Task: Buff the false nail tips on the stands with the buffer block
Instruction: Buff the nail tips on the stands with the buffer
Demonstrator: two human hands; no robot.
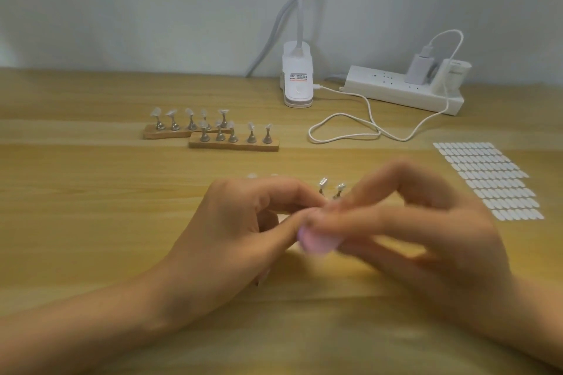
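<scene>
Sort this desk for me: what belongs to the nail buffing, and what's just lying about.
For the job:
buffer block, blurred, held in the right hand
left hand, fingertips at the block
near stand, mostly hidden by the hands
back-left stand and back-right stand, with tips

Lying about:
lamp base
power strip
charger
cable
sticker sheet

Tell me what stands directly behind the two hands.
Two metal pegs with nail tips show between the left hand and the right hand, which grips the pink buffer block. Their base is covered by the hands.
</scene>
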